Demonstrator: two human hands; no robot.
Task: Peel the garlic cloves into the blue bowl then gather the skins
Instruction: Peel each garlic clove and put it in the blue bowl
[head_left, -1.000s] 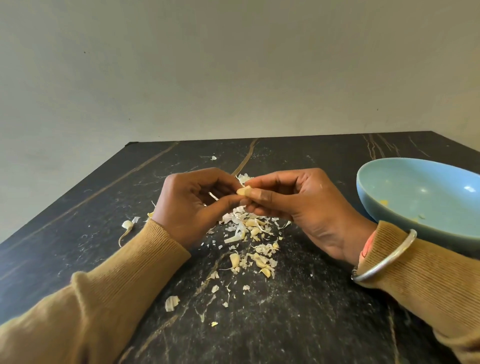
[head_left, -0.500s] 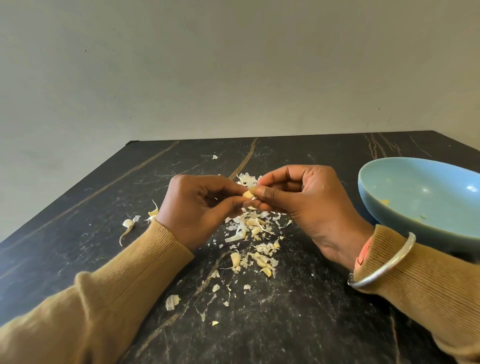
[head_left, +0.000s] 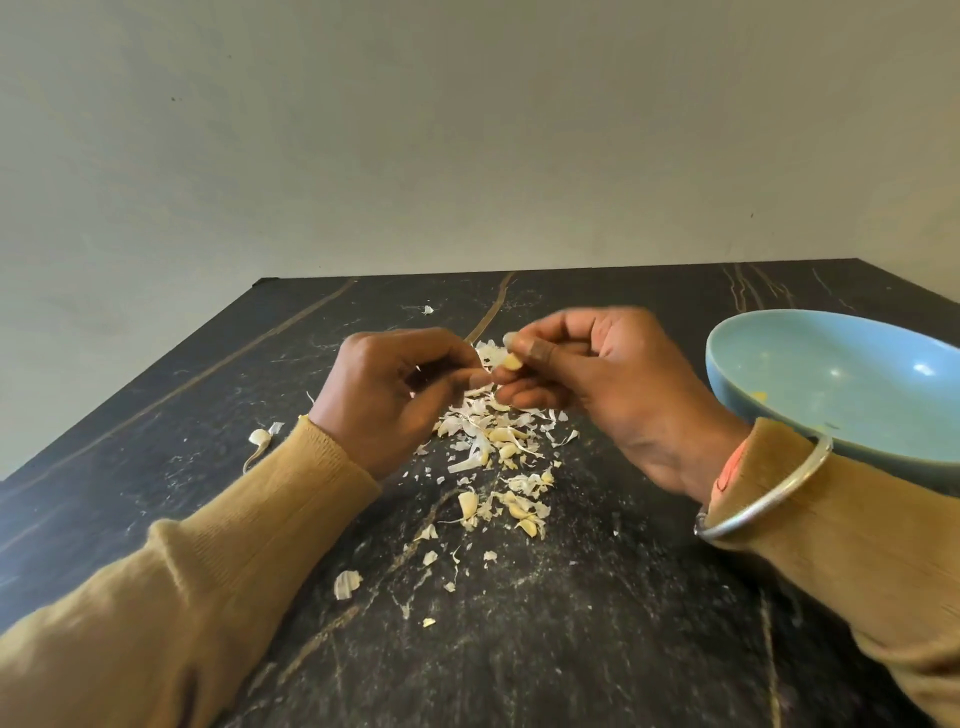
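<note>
Seen from above the person's arms, a black stone-patterned table fills the lower frame beneath a plain beige wall. At centre, the right hand pinches a small pale yellow garlic clove between thumb and fingers. The left hand has its fingers curled, its fingertips meeting just beside the clove; whether they grip its skin I cannot tell. Below the hands lies a scattered heap of papery white garlic skins. A glossy light blue bowl sits at the right edge. Both arms wear mustard knit sleeves; the right wrist carries a silver bangle.
</note>
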